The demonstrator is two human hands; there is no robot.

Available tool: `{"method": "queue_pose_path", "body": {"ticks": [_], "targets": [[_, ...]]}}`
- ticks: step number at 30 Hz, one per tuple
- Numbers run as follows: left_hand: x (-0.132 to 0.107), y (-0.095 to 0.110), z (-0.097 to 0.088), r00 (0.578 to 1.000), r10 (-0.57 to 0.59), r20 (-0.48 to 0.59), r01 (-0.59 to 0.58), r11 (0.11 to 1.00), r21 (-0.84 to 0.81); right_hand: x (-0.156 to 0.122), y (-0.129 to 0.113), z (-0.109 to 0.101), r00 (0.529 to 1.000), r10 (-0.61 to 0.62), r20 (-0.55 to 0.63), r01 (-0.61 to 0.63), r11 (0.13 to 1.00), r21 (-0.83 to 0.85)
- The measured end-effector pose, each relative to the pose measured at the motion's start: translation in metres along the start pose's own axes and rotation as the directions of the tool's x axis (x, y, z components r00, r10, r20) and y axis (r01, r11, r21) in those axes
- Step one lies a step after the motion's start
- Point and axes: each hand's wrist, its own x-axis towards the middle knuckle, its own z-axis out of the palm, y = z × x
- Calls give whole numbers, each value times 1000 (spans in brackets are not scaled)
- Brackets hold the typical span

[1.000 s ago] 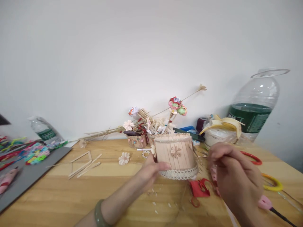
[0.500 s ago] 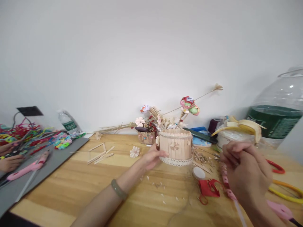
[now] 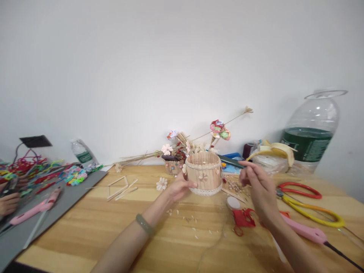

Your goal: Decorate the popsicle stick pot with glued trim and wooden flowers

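Note:
My left hand [image 3: 180, 188] is closed on the side of a round basket made of craft sticks [image 3: 196, 178]. Small wooden flowers sit on its wall, a pale trim runs below the rim, and white lace circles the base. Out to the right of the basket is my right hand [image 3: 260, 185], its fingers drawn together in a pinch. Whatever those fingers hold, if anything, is too small to make out. Under the right forearm lies a pink glue gun [image 3: 305, 229], partly hidden.
Scissors with red and yellow handles [image 3: 313, 212] lie at right, near a large water bottle [image 3: 309, 140] and banana peel [image 3: 277, 149]. A red ribbon [image 3: 244, 218] and white spool [image 3: 233, 203] lie in front. A co-worker's hand [image 3: 10, 204] and another pink glue gun [image 3: 31, 212] are at left.
My right hand has moved left and inward, closer to the basket, uncovering the scissors and more of the pink glue gun. The basket is tilted so more of its inside shows. The view has shifted right.

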Motion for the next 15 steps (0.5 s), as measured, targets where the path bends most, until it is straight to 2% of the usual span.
{"method": "queue_pose_path", "body": {"ticks": [3, 7, 15], "targets": [[1, -3, -3, 1000, 2, -6, -2, 1000, -3, 2, 5, 2, 995, 25, 96, -22, 999, -27], [1, -7, -7, 1000, -2, -5, 1, 1000, -19, 1, 14, 6, 964, 63, 260, -53, 998, -44], [-1, -7, -1, 993, -45, 105, 52, 997, -60, -10, 28, 15, 883, 46, 468, -71, 997, 36]]}}
